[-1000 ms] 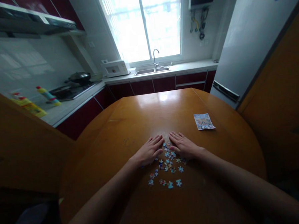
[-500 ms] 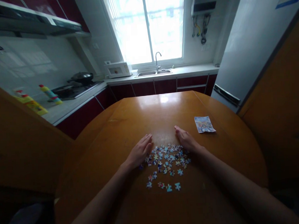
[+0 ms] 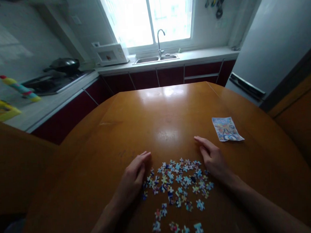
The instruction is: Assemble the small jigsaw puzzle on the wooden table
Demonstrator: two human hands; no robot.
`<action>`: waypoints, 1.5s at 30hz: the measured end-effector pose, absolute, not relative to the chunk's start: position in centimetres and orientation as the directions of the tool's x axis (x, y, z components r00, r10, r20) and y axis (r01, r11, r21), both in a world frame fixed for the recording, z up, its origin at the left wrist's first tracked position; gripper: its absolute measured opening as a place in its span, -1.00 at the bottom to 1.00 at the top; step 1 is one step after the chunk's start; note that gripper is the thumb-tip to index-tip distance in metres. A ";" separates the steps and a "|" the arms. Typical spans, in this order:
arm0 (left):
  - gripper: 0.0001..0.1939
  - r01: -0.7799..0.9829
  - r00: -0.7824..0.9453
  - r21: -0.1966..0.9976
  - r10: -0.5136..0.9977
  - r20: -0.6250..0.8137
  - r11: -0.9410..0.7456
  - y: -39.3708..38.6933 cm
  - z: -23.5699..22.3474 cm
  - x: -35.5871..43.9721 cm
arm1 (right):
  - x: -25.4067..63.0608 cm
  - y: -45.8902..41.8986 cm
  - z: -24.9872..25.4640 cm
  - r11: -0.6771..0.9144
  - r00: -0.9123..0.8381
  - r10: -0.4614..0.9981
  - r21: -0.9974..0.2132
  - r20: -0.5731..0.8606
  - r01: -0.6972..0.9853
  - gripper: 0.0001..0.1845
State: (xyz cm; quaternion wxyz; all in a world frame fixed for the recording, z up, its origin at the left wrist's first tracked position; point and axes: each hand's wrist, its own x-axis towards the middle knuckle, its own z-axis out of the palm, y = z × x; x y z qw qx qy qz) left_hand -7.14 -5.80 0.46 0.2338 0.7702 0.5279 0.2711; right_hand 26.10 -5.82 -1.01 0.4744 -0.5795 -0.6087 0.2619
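Observation:
Many loose jigsaw puzzle pieces [image 3: 179,179] lie in a spread-out heap on the wooden table [image 3: 135,121]. Several pieces sit apart from the heap, closer to me. My left hand [image 3: 134,175] rests on its edge at the heap's left side, fingers stretched forward, holding nothing. On the right side my right hand [image 3: 212,157] lies beside the heap, its fingers extended and thumb apart, also without anything in it. Past the right hand is a creased printed picture sheet [image 3: 227,129], flat on the table.
Behind the table runs a counter with a sink [image 3: 155,59], a tap [image 3: 160,43] and a white microwave [image 3: 112,54]. A wok [image 3: 64,65] stands on the stove at left, near a yellow-and-blue bottle [image 3: 20,89]. A fridge [image 3: 279,44] is at right.
The view has tilted down and come closer to the table. Both hands have moved slightly outward, away from each other, and the thumbs stand further off. The puzzle heap looks about the same.

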 end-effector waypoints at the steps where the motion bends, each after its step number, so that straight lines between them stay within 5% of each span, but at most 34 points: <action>1: -0.59 0.689 0.266 0.653 0.948 0.175 -0.315 -6.0 0.5 -7.1 | 26.1 -5.9 -1.0 0.190 0.126 0.953 -0.869 0.275 0.456 -0.60; 14: -0.67 0.647 0.028 0.748 0.986 0.167 -0.145 -6.8 1.2 -7.1 | 26.0 -7.1 -0.4 0.124 0.234 0.938 -0.876 0.258 0.467 -0.68; 27: -0.62 0.700 0.086 0.649 0.938 0.335 -0.296 -6.9 1.7 -5.7 | 26.2 -6.1 -0.3 0.289 0.241 0.851 -0.800 0.466 0.526 -0.64; 45: -0.63 0.622 0.132 0.745 0.970 0.203 -0.241 -7.1 0.5 -4.6 | 27.8 -5.6 -1.6 0.230 0.193 0.870 -0.719 0.455 0.656 -0.65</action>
